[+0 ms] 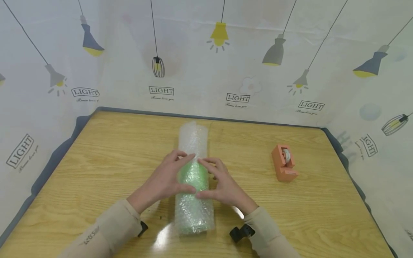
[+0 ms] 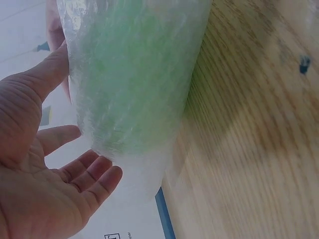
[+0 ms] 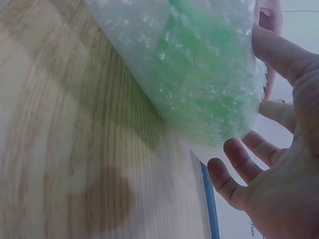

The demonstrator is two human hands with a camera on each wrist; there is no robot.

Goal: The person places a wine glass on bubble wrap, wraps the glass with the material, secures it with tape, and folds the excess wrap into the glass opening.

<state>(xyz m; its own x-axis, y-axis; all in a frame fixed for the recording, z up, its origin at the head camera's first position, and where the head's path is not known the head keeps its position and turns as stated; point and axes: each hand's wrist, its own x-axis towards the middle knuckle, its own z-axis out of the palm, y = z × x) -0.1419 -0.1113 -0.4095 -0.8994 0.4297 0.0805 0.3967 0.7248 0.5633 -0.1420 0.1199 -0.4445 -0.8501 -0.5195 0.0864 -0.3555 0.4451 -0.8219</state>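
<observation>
A long roll of clear bubble wrap lies on the wooden table, with a green object showing through it. The wrap hides that object's exact kind. My left hand is at the roll's left side, thumb and forefinger reaching over its top. From the opposite side my right hand mirrors it, its thumb and fingertips on the top near the middle. In both wrist views the thumbs touch the wrap, while the other fingers are spread and only slightly bent beside it.
An orange tape dispenser with a roll of tape stands to the right on the table. Behind the table's dark far edge hangs a pale backdrop printed with lamps. Black wrist camera mounts stick out below the cuffs.
</observation>
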